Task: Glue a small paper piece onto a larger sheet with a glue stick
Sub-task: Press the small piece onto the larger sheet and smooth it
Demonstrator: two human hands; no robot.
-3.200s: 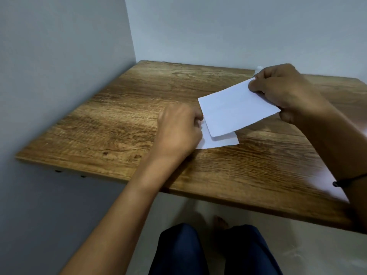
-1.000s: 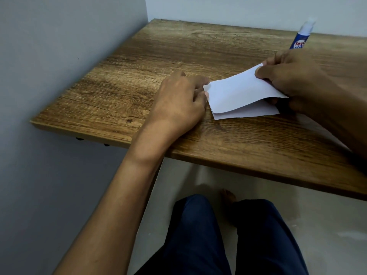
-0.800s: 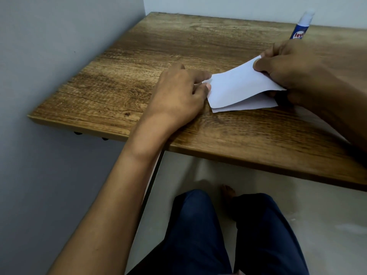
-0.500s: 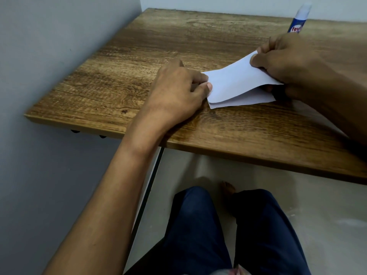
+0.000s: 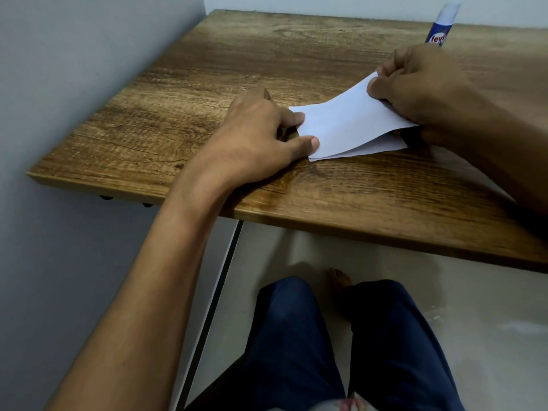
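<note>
A white sheet of paper [image 5: 345,126] is folded over on itself on the wooden table [image 5: 207,84]. Its lower layer [image 5: 376,148] lies flat on the wood. My left hand [image 5: 261,137] pinches the sheet at its folded left edge, thumb on top. My right hand [image 5: 415,84] grips the upper layer's far right corner and holds it lifted above the lower layer. A blue and white glue stick [image 5: 441,23] stands upright behind my right hand, its lower part hidden by the fingers. I cannot tell whether a separate small piece lies between the layers.
The table fits into a corner, with a grey wall [image 5: 74,54] on the left and another at the back. Its front edge [image 5: 355,229] runs close below the paper. My knees in dark blue trousers [image 5: 341,336] are under the table.
The upper layer has come down closer to the lower one. My left thumb has slid onto the fold. The view has tilted down and nearer to the table.
</note>
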